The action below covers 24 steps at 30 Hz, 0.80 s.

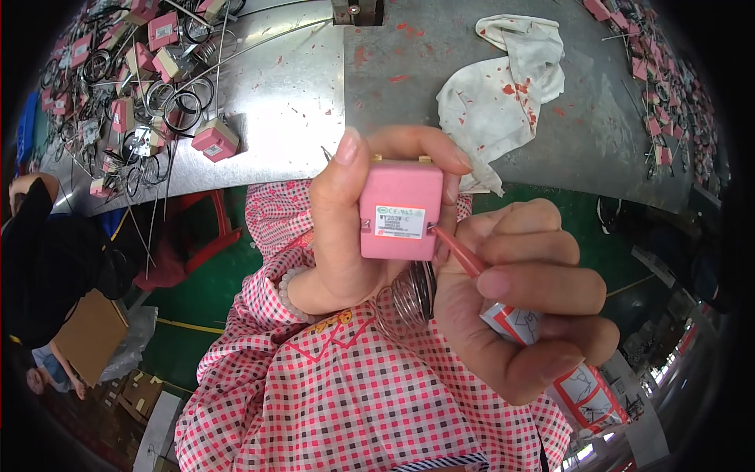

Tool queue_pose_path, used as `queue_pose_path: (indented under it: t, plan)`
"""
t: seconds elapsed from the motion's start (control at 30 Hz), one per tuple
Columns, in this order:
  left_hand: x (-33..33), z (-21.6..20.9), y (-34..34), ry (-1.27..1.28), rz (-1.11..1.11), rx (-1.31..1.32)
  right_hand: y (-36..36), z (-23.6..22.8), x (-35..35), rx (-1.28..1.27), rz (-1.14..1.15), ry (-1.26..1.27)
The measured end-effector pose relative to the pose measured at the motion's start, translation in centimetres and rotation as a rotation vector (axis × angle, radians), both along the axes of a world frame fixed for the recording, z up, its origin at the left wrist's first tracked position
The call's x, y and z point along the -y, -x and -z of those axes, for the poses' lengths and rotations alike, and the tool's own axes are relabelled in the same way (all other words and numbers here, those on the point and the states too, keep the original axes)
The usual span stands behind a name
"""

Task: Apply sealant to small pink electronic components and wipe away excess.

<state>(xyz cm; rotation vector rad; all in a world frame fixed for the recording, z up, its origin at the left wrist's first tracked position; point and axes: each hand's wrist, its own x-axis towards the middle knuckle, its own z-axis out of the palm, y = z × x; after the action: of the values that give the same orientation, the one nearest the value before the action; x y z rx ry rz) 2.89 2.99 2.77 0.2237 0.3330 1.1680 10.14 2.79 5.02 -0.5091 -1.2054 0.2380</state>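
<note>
My left hand (334, 228) is closed around a pink boxy capillary thermostat (401, 193), its thumb on the left side and fingers over the top and right side. The white printed label faces up at me. A coil of thin metal capillary (407, 297) hangs below the housing. In my right hand (543, 275) is a squeeze tube (511, 321), white and red with a tapered red nozzle. The nozzle tip points at a small notch on the housing's right edge and seems to touch it. My right fingers cover part of the tube's body.
A metal table (291, 102) spans the far side. Many pink thermostats with coiled wires (161, 102) are heaped at left, one lying apart (215, 140). More pink thermostats (657, 94) lie at far right. A red-stained white cloth (503, 102) is nearer the middle. Another person's dark sleeve (47, 259) shows at left.
</note>
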Motion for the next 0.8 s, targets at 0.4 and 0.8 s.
queue_pose_path:
  t: [0.4,0.8]
  plan:
    - [-0.8,-0.5,1.1,0.134,0.100,-0.050,-0.1,-0.9,-1.2,-0.219,0.046,-0.086]
    - [0.3,0.4,4.1,0.330,0.321,-0.265,-4.3,-1.9,-1.3,-0.414,0.008,0.009]
